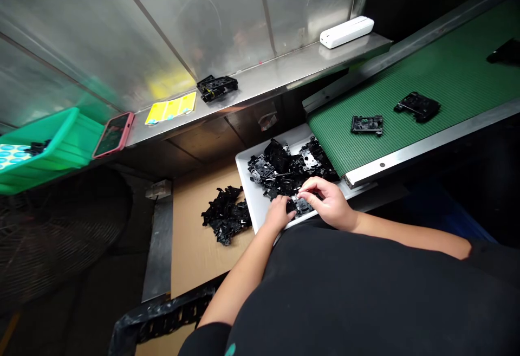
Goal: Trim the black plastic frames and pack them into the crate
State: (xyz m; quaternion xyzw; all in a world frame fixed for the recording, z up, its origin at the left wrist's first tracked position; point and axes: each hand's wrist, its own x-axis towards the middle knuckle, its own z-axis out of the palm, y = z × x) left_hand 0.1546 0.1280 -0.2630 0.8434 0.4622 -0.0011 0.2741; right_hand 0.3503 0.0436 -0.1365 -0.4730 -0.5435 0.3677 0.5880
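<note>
A black plastic part with a pale metal insert point(303, 205) is between my hands, at the front edge of a white tray point(254, 196). My right hand point(327, 201) pinches it from above with thumb and fingers. My left hand point(278, 213) is against its left side, and its fingertips look closed on the part. A heap of similar black parts point(284, 169) fills the tray just beyond my hands. Another heap of black parts point(226, 215) lies on brown cardboard point(203, 247) to the left of the tray.
A green conveyor belt point(430, 90) with several black parts runs up to the right above the tray. A steel shelf point(260, 90) holds a black part, a yellow sticker sheet, a white device and a pink-cased phone. A green crate point(49, 147) and a floor fan point(60, 237) stand at the left.
</note>
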